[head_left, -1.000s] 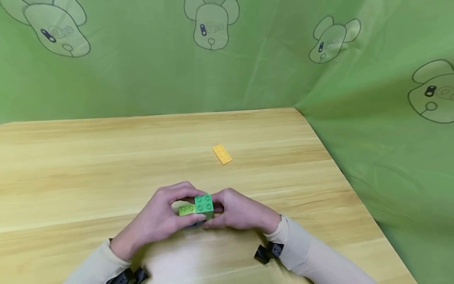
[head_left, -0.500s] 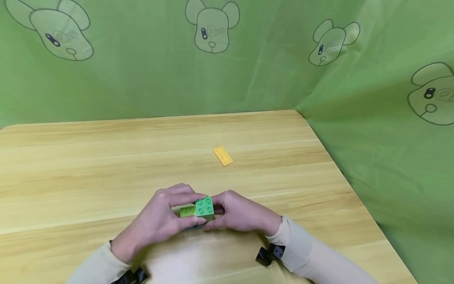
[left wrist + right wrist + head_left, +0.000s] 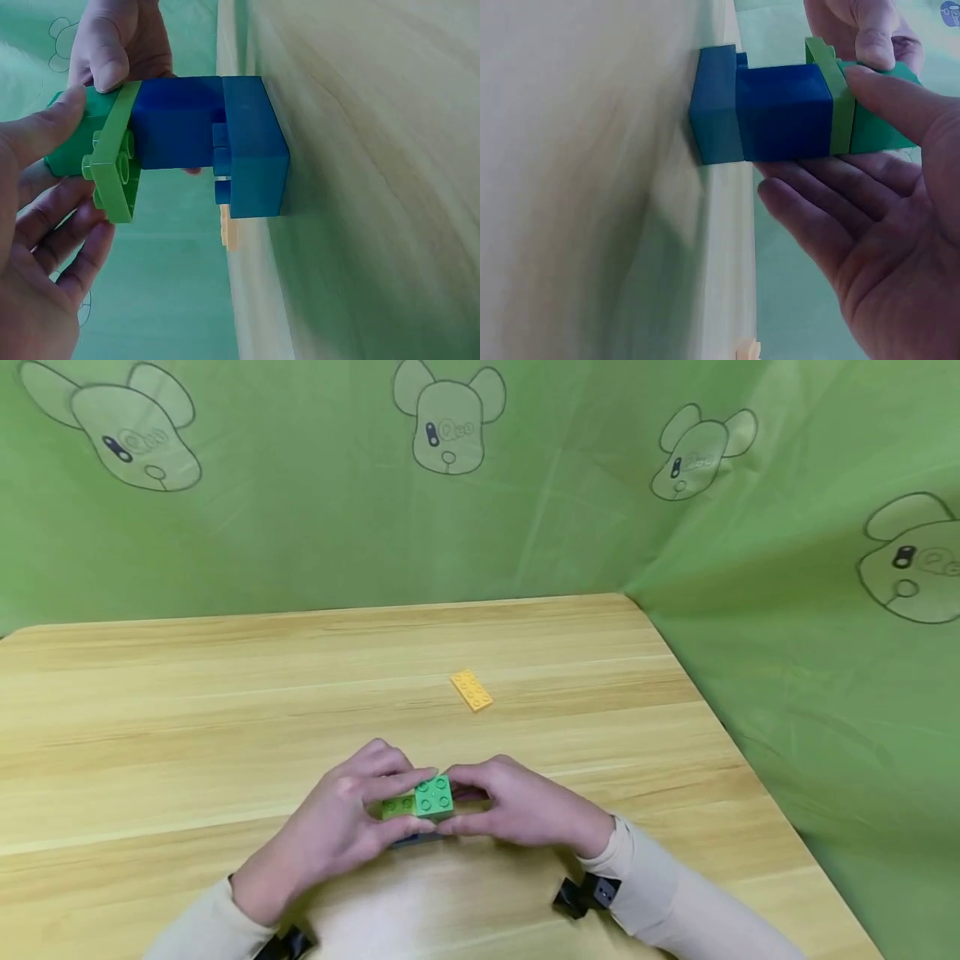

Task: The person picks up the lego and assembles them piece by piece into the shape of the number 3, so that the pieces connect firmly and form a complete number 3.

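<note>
Here, with left hand and right hand gripping the green block, we risk toppling the stack through uneven pressure.

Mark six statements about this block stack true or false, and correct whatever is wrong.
1. The green block tops the stack. True.
2. Only one hand touches the stack. False: the left hand and right hand both do.
3. The blue block sits between the lime plate and teal block. True.
4. The blue block is lowest. False: the teal block is.
5. The orange plate lies apart from the stack. True.
6. The orange plate stands on edge. False: it lies flat.
</note>
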Available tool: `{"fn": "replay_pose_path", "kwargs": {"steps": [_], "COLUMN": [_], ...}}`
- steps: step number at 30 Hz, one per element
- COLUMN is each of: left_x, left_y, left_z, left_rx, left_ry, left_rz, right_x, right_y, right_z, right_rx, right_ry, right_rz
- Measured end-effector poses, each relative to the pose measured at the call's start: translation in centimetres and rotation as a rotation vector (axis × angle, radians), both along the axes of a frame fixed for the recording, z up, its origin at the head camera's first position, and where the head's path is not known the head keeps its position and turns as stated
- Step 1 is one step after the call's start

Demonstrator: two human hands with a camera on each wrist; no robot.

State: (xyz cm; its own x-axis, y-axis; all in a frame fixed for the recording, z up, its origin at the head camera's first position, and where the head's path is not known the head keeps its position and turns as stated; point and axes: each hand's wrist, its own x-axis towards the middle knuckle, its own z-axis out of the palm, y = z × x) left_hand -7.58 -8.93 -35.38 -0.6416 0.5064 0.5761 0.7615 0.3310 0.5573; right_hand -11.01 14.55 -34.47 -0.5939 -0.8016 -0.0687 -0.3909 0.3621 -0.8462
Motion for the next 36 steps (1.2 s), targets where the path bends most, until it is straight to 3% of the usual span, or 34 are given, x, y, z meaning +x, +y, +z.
{"fn": "replay_pose_path", "kwargs": {"steps": [5, 10, 14, 18, 27, 36], "left_x": [-0.1, -0.5, -1.9, -3.5, -5.8, -9.3], "left_y": [-0.1, -1.0, -1.6, -1.7, -0.9, -0.4], "left_z": [0.6, 1.7, 2.2, 2.4, 3.1, 1.7], "left_rx": [-0.054, -0.081, -0.027, -0.011, -0.089, -0.148], "left_ry": [-0.011, -0.143, -0.259, -0.326, -0.362, -0.441], "left_rz": [-0.008, -0.061, -0.08, -0.059, -0.061, -0.042], "right_x": [-0.1, -0.2, -0.3, -0.4, -0.3, -0.3], "right_y": [0.2, 0.1, 0.1, 0.1, 0.0, 0.0], "right_z": [0.1, 0.2, 0.3, 0.3, 0.4, 0.0], "right_rx": [0.034, 0.037, 0.046, 0.061, 0.067, 0.067], "right_ry": [0.046, 0.046, 0.028, 0.029, 0.041, 0.028], "right_rz": [0.005, 0.014, 0.008, 0.005, 0.016, -0.003]}}
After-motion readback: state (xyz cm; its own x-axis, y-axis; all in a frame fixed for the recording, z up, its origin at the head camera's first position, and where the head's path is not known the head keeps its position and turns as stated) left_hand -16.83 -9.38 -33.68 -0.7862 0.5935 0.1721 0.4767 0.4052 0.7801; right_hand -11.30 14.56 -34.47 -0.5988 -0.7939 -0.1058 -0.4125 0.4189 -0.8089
